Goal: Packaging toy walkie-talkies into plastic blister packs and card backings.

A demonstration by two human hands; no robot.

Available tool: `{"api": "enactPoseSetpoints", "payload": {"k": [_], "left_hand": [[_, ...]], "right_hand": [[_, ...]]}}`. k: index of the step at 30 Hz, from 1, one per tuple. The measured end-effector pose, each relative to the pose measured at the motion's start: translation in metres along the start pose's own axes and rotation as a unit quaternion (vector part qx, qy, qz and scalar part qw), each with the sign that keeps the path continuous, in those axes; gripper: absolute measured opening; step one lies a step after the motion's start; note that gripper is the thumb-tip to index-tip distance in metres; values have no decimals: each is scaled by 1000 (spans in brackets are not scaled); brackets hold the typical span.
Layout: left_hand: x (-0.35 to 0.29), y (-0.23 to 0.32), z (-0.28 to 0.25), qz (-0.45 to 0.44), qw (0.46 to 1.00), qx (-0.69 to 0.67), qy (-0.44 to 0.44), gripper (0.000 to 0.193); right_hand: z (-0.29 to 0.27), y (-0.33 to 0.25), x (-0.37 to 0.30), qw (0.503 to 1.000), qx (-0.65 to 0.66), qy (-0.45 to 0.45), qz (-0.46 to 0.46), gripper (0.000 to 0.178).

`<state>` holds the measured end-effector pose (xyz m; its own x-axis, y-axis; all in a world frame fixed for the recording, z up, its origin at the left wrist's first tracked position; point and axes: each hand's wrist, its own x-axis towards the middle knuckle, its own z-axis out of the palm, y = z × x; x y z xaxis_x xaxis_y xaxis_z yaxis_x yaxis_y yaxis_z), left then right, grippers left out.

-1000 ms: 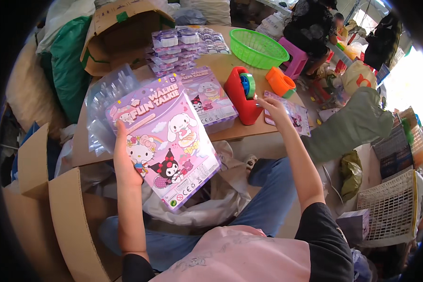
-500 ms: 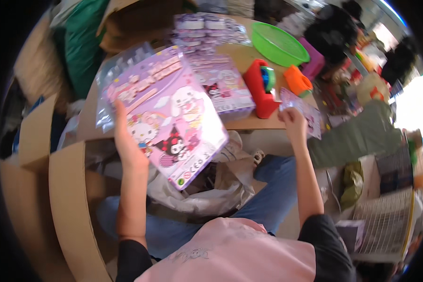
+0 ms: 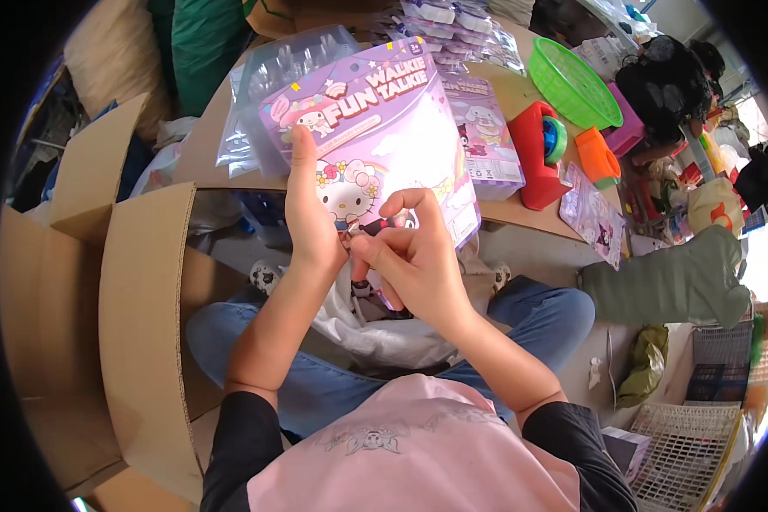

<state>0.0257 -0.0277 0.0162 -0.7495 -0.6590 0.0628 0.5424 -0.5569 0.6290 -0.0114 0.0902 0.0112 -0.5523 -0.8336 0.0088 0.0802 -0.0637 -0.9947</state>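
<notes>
The purple toy package (image 3: 375, 128) is held upright over the lap, in front of the table (image 3: 198, 154); the left hand (image 3: 311, 213) grips its lower edge, thumb up its face to steady it; the right hand (image 3: 414, 260) pinches the bottom corner; a red tape dispenser (image 3: 539, 158) stands near.

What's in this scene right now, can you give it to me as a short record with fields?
Left hand: grips the purple cartoon toy pack at its lower left, thumb up along the front.
Right hand: fingers curled at the pack's lower edge, touching it.
Behind the pack: clear plastic bags on the wooden table.
Table, right side: red tape dispenser, green basket.
Person's left: open cardboard box.
</notes>
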Motion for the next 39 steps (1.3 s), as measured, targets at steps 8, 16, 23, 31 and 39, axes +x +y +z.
{"api": "enactPoseSetpoints", "payload": {"k": [8, 16, 23, 31, 39], "left_hand": [[-8, 7, 7, 28, 999, -17, 20, 53], [17, 25, -16, 97, 990, 58, 87, 49], [22, 28, -17, 96, 993, 52, 45, 47], [12, 22, 1, 92, 991, 82, 50, 48], [14, 26, -6, 133, 983, 92, 83, 49]], "right_hand": [[2, -9, 7, 982, -177, 2, 67, 28], [-80, -13, -32, 951, -185, 240, -56, 21], [-291, 21, 1, 815, -331, 447, -162, 28], [-310, 30, 24, 816, -418, 378, -128, 33], [-281, 50, -10, 901, -144, 410, 12, 22]]}}
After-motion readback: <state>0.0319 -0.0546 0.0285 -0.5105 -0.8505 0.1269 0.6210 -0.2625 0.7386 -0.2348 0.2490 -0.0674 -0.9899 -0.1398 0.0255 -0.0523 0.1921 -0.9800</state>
